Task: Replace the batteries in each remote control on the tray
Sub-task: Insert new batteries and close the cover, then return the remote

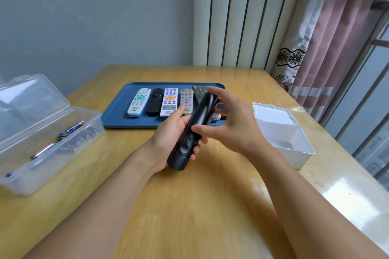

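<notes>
We see a glossy black remote [190, 132], long and rounded, held back-side up above the wooden table [189, 206], just short of the tray's near edge. The left hand [168, 141] grips its lower body from underneath, fingers curled round it. The right hand [227, 124] pinches the smooth curved battery cover [205, 110] between thumb at the near end and fingertips at the far end; the cover sits lifted at a tilt over the remote's upper half.

At 12 o'clock from the hands lies a flat blue plastic tray [117, 111] with rounded corners. We count five remotes on it, in a row, buttons up: a white one with teal keys [139, 102], a matte black one [154, 102], a white one with orange and purple keys [169, 102], a grey one [187, 101], and a black one [200, 91] partly hidden behind the right hand.

At 9 o'clock, a clear plastic box [84, 132], hinged lid open, holds loose cylindrical batteries [73, 127]; the number is not countable. At 3 o'clock, a white translucent box [294, 143], lid open too; contents we cannot tell.
</notes>
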The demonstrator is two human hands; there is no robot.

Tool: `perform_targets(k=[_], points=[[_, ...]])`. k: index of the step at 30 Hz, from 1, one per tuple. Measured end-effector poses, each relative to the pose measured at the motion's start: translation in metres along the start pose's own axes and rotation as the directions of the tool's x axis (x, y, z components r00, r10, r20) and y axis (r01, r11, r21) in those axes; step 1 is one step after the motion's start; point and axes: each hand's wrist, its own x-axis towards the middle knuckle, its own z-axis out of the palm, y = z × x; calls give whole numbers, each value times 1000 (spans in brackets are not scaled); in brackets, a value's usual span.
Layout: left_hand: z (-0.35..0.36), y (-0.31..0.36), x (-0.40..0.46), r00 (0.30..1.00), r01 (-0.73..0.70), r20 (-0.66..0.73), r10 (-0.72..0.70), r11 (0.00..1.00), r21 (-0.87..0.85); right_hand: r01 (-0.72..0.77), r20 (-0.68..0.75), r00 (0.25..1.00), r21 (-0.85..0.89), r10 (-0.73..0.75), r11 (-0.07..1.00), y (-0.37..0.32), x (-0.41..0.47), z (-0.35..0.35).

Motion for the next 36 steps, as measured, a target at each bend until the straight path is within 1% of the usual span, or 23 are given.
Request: perform_targets(k=[3,5,12,16,19,22,24,27,29,31,33,36], points=[[4,1,-1,998,19,55,-12,991,-135,13,1,1000,13,-13,1000,2,0,2],[4,2,-2,997,32,72,-18,980,-196,18,-8,1000,30,-17,999,3,1,3],[6,6,-4,998,50,41,-40,959,-279,34,-3,999,142,-34,989,2,1,1],[5,7,-6,996,76,66,-56,934,-350,30,8,999,204,-33,978,1,2,1],[4,7,-9,993,104,93,-73,912,-396,53,-10,999,198,-52,979,-1,2,-1],[4,7,-9,990,125,115,-81,883,-453,136,-37,991,113,-132,984,-4,2,-1],[4,7,-8,993,104,92,-72,905,-412,146,-7,989,52,-146,988,-5,1,-1],[5,5,-7,999,39,43,-27,950,-308,121,8,993,9,-121,993,-4,1,0],[7,3,-6,1000,-2,-1,2,973,-230,87,10,996,39,-87,995,-2,2,1],[8,1,-5,999,-13,-32,7,985,-174,19,29,999,116,-23,993,1,3,3],[8,1,-5,999,4,-35,-10,987,-163,-30,52,998,160,22,987,4,3,3],[8,-1,-6,999,21,-38,-28,985,-173,-27,50,999,141,20,990,5,4,4]])
